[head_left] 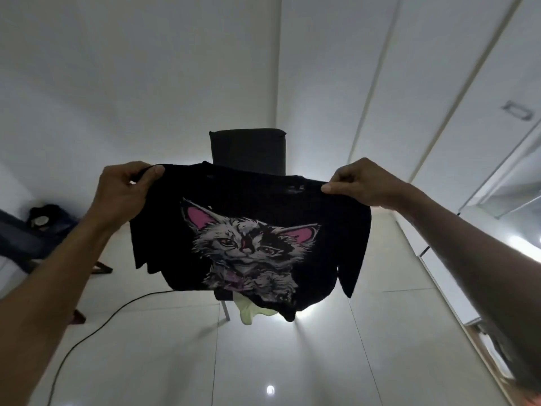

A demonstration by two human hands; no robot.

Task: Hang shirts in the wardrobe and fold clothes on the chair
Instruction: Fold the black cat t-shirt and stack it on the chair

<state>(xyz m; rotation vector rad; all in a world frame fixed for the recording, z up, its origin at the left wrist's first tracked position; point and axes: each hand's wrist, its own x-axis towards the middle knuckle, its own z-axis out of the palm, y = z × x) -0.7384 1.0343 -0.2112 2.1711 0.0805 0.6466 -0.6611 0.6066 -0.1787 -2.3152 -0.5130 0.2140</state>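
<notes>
Both arms are up and the black shirt [251,238] hangs spread between them, dead centre of the view, cat print facing the camera. The left hand [123,189], out at 9 o'clock from the shirt's middle, has its fingers curled over the top edge and the thumb pressed in from the front, a firm pinch on the shoulder fabric. The right hand [363,183], at about 2 o'clock, does the same on the other shoulder: thumb flat along the hem line, fingers folded tight behind the cloth. Neither hand is slack; the top edge runs nearly taut from one to the other.

Behind the shirt, at 12 o'clock, the dark back of the chair [248,150] rises above the collar; the shirt hides its seat. Below the shirt, at 6 o'clock, a pale yellow-green garment [247,313] droops down (whether it lies on the seat or hangs from it cannot be told). White wardrobe doors [456,118] run along the wall at 2 o'clock. A black cable [96,329] snakes over the tiled floor [292,361] at 7 o'clock.
</notes>
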